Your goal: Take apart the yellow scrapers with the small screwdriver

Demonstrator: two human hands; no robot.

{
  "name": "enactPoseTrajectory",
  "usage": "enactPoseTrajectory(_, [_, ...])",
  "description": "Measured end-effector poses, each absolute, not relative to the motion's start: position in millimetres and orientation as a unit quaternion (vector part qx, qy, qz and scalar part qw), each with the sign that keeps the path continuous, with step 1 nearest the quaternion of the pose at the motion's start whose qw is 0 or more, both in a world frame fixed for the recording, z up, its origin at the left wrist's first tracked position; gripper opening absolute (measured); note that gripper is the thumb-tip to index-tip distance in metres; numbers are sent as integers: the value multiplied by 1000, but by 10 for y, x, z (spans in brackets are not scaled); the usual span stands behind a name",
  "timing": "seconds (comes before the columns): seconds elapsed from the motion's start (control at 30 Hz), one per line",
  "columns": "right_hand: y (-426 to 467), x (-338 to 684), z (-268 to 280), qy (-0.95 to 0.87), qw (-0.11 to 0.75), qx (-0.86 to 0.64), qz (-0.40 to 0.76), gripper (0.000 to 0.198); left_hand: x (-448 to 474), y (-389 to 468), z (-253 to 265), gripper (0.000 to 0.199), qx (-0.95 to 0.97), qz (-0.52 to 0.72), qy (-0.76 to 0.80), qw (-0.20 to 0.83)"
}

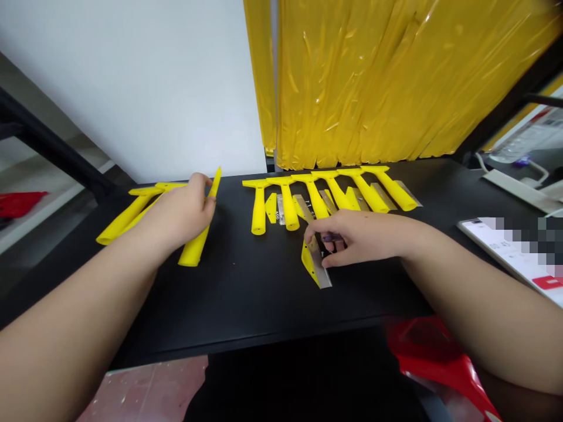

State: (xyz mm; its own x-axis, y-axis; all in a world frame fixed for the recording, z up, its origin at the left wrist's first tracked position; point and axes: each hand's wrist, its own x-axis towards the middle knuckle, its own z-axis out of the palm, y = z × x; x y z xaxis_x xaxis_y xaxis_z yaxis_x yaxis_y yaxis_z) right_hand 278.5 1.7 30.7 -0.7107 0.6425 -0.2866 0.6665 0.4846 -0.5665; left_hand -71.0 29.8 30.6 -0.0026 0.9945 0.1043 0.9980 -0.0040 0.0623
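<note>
As the left hand (pixel 203 202) pinches a yellow handle (pixel 194 247) high up by its thin head, thumb against fingers, that grip probably lets the long grip end hang free! It points near and slightly left, the long axis running to the head, far and right; whether its end touches the black table (pixel 255 287), I can't tell. Over to the right hand (pixel 328 243): thumb and fingers close around a yellow-edged blade (pixel 315 261), its length slanting from far left to near right, likely held by the edges to leave its face clear. Beyond, six handles (pixel 290 208) line up, heads far, grips near, seemingly ordered for easy reach, and a further pair (pixel 123 220) lies left
</note>
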Motion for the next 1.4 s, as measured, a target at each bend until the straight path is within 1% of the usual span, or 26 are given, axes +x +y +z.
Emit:
enactPoseTrajectory(0.13, [15,2785,265,876,9,352,-330,46,-701,351,221,50,-711,12,-700,63])
enactPoseTrajectory(0.23, [8,2775,253,874,10,345,-342,41,-688,387,161,49,-713,47,-696,72])
enactPoseTrajectory(0.47, [-12,2738,265,867,13,340,-365,31,-710,432,157,52,-701,68,-706,76])
enactPoseTrajectory(0.53, [-13,2738,262,867,13,338,-367,29,-641,348,233,49,-700,60,-705,99])
enactPoseTrajectory(0.6, [-13,2739,259,869,13,338,-362,27,-546,224,317,43,-709,21,-693,128])
enactPoseTrajectory(0.7, [-15,2737,261,872,14,336,-355,25,-428,43,398,36,-739,-40,-657,141])
enactPoseTrajectory(0.8, [-29,2731,278,873,15,337,-352,24,-407,-13,385,38,-756,-29,-637,147])
enactPoseTrajectory(0.9, [-68,2712,303,875,12,342,-343,24,-462,68,315,42,-743,27,-657,126])
enactPoseTrajectory(0.97, [-108,2686,312,877,10,345,-334,23,-505,141,272,45,-741,41,-660,119])
enactPoseTrajectory(1.2, [-229,2501,289,886,-14,345,-310,22,-600,277,222,41,-745,56,-661,72])
enactPoseTrajectory(1.4, [-301,2147,264,896,-17,339,-287,21,-638,315,238,42,-739,53,-670,46])
